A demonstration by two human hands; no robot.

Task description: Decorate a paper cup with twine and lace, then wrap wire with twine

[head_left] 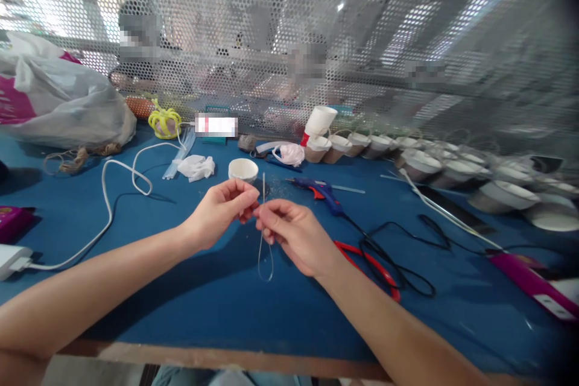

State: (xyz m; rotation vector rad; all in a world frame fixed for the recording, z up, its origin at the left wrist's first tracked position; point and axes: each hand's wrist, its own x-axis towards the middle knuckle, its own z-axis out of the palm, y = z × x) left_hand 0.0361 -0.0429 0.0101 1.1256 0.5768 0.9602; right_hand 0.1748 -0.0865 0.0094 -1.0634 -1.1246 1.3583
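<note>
My left hand [226, 208] and my right hand [292, 226] meet at their fingertips above the middle of the table. A thin pale cord [266, 274] passes through the pinch of my right fingers. One stretch of it sticks up above them, and a narrow loop hangs below. My left thumb and forefinger are pinched together right beside the cord; the exact spot they grip is covered by the fingers. Just behind my left hand stands a small white-rimmed cup [243, 169]. A blue glue gun [323, 190] with a red trigger lies beyond my right hand.
Several cups with cord handles [420, 163] crowd the right side. Red-handled pliers [389, 286] lie near my right forearm, among black cable. A white cable [108, 193] curves across the left, near glue sticks [178, 157]. Behind are a plastic bag [67, 96] and a perforated screen [253, 24].
</note>
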